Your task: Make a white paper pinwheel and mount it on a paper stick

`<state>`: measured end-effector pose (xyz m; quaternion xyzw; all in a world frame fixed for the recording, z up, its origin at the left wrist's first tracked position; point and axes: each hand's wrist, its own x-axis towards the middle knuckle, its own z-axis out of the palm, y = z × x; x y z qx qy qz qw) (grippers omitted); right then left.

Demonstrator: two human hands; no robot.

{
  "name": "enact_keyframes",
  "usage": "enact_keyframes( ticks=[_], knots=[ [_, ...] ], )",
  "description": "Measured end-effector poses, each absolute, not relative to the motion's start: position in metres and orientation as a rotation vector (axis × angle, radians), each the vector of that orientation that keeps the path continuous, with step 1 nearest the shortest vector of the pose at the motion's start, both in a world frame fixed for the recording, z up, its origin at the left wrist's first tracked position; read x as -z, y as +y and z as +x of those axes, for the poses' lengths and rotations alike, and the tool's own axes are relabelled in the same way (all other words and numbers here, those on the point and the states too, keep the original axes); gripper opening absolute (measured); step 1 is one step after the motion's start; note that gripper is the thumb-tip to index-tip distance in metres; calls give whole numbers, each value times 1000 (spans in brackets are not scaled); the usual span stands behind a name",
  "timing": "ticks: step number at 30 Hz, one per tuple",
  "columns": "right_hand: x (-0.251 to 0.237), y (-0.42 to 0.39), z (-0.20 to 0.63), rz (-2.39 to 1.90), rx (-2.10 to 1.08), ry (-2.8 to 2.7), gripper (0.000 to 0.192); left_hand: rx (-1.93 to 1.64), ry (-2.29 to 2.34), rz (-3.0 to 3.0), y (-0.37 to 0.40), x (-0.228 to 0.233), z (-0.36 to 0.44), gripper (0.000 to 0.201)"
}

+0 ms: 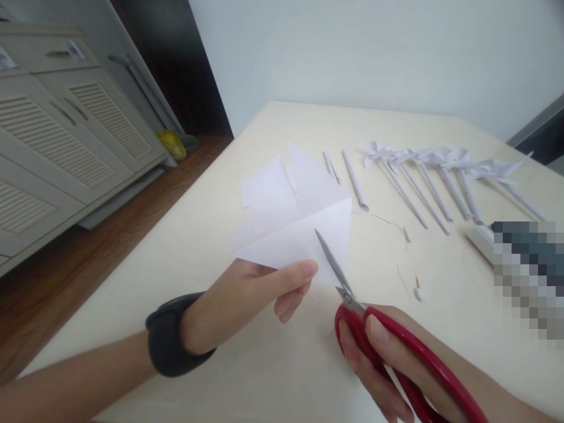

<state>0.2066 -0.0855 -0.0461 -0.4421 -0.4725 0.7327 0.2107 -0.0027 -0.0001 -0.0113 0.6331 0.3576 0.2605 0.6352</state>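
Note:
My left hand (264,288) pinches the lower edge of a white sheet of paper (304,229) between thumb and fingers, holding it above the table. A crease or edge runs slantwise across the sheet. In my right hand (392,346) is a pair of scissors (372,329) with red handles, its fingers wrapped through the loops. The scissor blades are parted, with one blade lying over the right part of the paper and the other below it. Behind the held sheet lie more white paper pieces (268,185), partly covered by it.
Several paper pinwheels (423,155) on rolled paper sticks lie at the back right. Two loose paper tubes (355,179) rest left of them. Thin wires and small bits (418,292) lie at right on the cream table (211,205). A cabinet (57,117) stands beyond, at left.

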Motion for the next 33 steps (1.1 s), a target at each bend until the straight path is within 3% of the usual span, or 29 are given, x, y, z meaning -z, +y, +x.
enact_keyframes(
  ticks=[7,33],
  knots=[
    [7,-64,193,-1138,-2007,-1430,46,-542,818,1410,-1,11,-2,43],
    [11,-65,186,-1212,-1967,-1460,47,-467,886,1345,-2,8,0,42]
  ],
)
